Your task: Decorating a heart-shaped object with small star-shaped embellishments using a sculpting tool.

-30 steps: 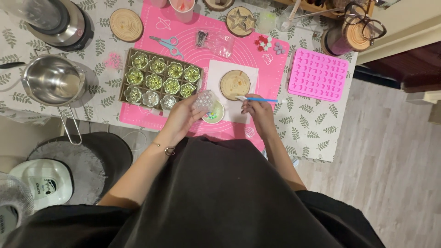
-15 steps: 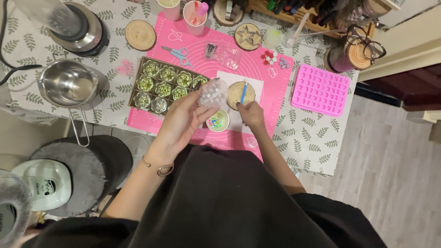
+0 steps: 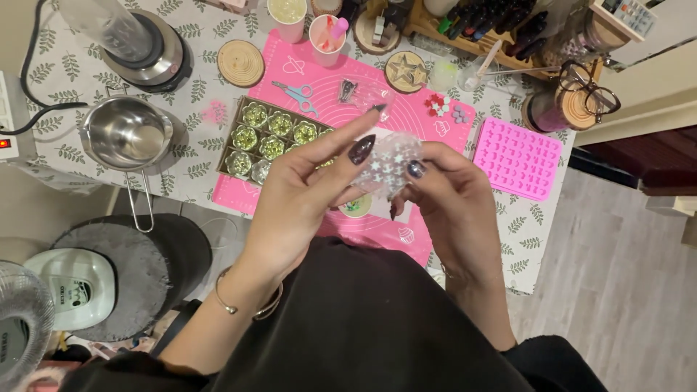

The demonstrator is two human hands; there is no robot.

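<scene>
Leaf-patterned cloth covers the desk [image 3: 65, 69], with grey wood-look flooring showing past its right edge. At the far left corner stands a blender base with a clear jug [image 3: 138, 43], and just in front of it, near the left edge, a round stainless steel pot with a long handle [image 3: 127, 134]. A round wooden coaster [image 3: 240, 63] lies beside the bright pink silicone mat [image 3: 435, 134] that spreads over the middle of the desk. On the mat's left part sits a rectangular metal tray of small cups filled with pale green glittery material [image 3: 270, 138], with small light-blue-handled scissors [image 3: 296, 93] behind it.

Raised above the mat's front edge, the left hand [image 3: 294, 199] has its index finger stretched out straight, while its thumb, with a dark polished nail, presses on a small clear plastic bag of tiny white star shapes [image 3: 388, 163]. The right hand [image 3: 454, 203] curls its fingers [image 3: 415, 170] against the bag's right side, so both hands pinch it between them. Near the desk's right edge lies a pink silicone mould with rows of small cavities [image 3: 517, 157], and behind it a round dark jar with a wooden lid [image 3: 563, 109] carrying a pair of spectacles.
</scene>
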